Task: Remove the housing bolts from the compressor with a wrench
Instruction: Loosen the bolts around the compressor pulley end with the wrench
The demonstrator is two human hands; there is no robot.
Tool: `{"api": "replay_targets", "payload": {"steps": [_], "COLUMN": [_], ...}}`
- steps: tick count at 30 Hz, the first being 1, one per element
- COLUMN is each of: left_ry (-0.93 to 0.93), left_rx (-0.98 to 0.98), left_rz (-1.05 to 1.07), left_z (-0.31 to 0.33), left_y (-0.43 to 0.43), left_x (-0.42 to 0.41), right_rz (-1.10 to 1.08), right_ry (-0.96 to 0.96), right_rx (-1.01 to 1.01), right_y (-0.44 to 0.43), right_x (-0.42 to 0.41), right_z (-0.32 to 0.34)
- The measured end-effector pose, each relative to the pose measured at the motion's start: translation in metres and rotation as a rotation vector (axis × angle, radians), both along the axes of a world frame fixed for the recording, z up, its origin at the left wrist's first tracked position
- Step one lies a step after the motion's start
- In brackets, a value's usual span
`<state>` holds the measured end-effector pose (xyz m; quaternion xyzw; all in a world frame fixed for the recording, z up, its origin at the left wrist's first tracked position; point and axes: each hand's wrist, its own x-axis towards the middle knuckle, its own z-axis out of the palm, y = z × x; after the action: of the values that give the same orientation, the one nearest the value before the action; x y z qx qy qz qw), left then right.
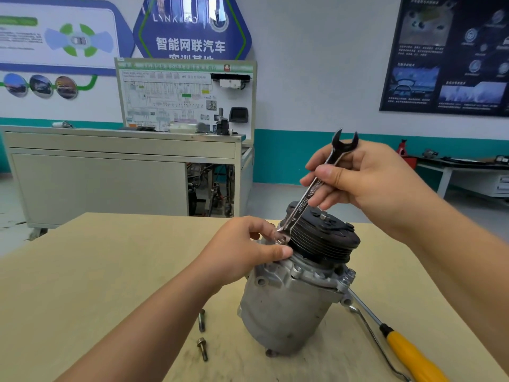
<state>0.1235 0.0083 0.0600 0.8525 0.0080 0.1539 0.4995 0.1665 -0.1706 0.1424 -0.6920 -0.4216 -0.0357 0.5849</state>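
The compressor (297,293) stands near the middle of the worktop (110,271). It leans so that its long axis runs from the base at lower left up to the black pulley (325,238), which tips right and away. It is a cast metal body, likely heavy and stiff, and smooth on the barrel, so the lugged flange under the pulley looks the surest hold. The left hand (248,252) grips there, thumb pressed on the housing and fingers curled over the flange beside the wrench's lower head.

The wrench (303,202) is a thin steel bar, rigid and probably slick. Its long axis slants from the flange up to the right, with the open end pointing up. The right hand (380,183) pinches its shaft between thumb and fingers. Whether the lower head sits on a bolt I cannot tell.

Two bolts (202,321) lie loose on the worktop left of the compressor. A yellow-handled screwdriver (407,354) lies to its right.
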Motion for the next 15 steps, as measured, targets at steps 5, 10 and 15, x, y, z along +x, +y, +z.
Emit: {"api": "replay_targets", "payload": {"steps": [5, 10, 15], "left_ry": [0.056, 0.006, -0.106], "left_rx": [-0.034, -0.019, 0.072], "left_rz": [-0.082, 0.003, 0.102], "left_z": [0.004, 0.003, -0.001], "left_y": [0.004, 0.001, -0.005], "left_x": [-0.002, -0.001, -0.002], "right_rz": [0.015, -0.015, -0.050], "right_ry": [0.062, 0.050, 0.013], "right_rx": [0.055, 0.198, 0.334], "right_y": [-0.003, -0.008, -0.019], "right_x": [0.004, 0.004, 0.003], "right_z": [-0.002, 0.003, 0.008]}}
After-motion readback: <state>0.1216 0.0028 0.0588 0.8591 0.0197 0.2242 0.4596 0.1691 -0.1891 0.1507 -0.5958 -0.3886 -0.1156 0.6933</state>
